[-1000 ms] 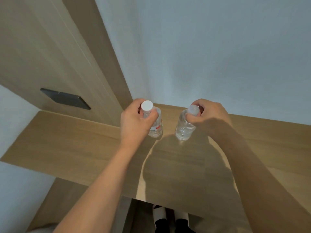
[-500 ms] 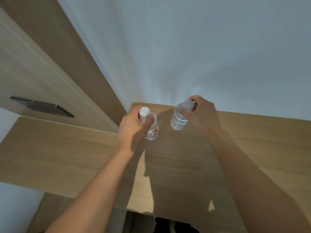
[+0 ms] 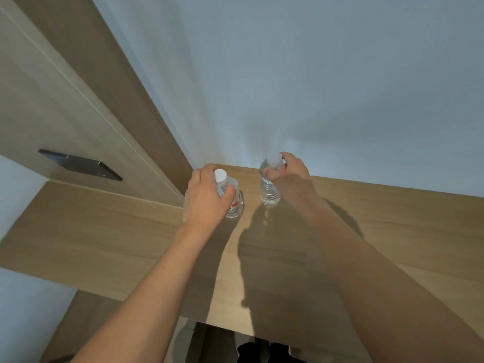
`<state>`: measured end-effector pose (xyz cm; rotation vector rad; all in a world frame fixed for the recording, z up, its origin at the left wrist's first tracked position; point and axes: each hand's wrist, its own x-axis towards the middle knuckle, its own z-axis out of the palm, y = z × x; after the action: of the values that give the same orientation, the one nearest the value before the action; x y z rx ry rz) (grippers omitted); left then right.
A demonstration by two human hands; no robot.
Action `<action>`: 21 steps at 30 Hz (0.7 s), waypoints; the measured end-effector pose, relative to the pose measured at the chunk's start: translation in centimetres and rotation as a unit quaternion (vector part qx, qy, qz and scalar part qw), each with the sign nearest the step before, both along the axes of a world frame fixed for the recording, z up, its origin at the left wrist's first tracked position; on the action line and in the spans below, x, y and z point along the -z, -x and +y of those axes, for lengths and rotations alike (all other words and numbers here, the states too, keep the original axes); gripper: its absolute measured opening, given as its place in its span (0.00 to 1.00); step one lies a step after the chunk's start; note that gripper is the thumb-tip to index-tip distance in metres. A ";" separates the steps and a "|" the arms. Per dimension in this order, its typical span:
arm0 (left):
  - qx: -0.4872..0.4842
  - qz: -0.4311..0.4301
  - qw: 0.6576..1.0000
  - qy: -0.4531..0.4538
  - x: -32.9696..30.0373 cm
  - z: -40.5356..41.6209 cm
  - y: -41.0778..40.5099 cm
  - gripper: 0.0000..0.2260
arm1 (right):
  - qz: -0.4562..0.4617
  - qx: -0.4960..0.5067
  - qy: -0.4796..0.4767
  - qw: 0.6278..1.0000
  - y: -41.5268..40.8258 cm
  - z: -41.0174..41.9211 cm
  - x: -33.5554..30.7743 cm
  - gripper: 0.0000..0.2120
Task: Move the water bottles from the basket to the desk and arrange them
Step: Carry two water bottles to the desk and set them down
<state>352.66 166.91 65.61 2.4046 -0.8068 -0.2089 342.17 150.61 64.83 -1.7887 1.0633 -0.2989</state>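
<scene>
Both bottles stand upright on the desk (image 3: 379,218) near its far edge, caps up, side by side. The left hand (image 3: 205,199) wraps the neck of the left bottle (image 3: 234,203), whose body sits at its 3 o'clock. The right hand (image 3: 290,176) pinches the right bottle (image 3: 268,189) below the cap; the body hangs at its 8 o'clock.

**What you can't really make out here**

The left hand (image 3: 207,197) covers most of the left bottle (image 3: 235,203), so its red label is unreadable. The right bottle (image 3: 269,188), at 3 o'clock from it, has its cap half behind fingers. The desk (image 3: 392,218) runs off the right edge.
</scene>
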 end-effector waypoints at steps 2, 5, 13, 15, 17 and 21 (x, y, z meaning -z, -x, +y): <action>0.007 -0.029 1.000 0.004 -0.8 0.3 0.7 0.24 | 0.009 -0.027 0.000 1.000 0.9 0.4 -0.7 0.21; 0.024 -0.084 0.996 0.008 -2.2 0.7 1.9 0.24 | 0.007 -0.017 0.000 1.000 3.3 1.2 -1.9 0.33; 0.165 -0.156 0.973 0.030 -3.3 -0.7 5.4 0.22 | -0.024 0.048 0.153 0.987 12.0 4.3 -5.6 0.27; 0.193 -0.146 0.969 0.053 -3.3 -1.8 6.9 0.19 | 0.001 0.068 0.169 0.983 14.6 5.1 -6.1 0.26; 0.228 -0.144 0.960 0.073 -3.1 -3.0 8.8 0.19 | 0.028 0.095 0.190 0.977 17.4 6.0 -6.7 0.26; 0.315 -0.136 0.934 0.094 -3.0 -5.0 14.5 0.18 | 0.063 0.156 0.216 0.962 24.0 7.6 -7.5 0.26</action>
<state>338.13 161.90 68.65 1.9470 -1.6384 -0.0386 318.14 158.19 72.36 -2.0374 1.4616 -0.6575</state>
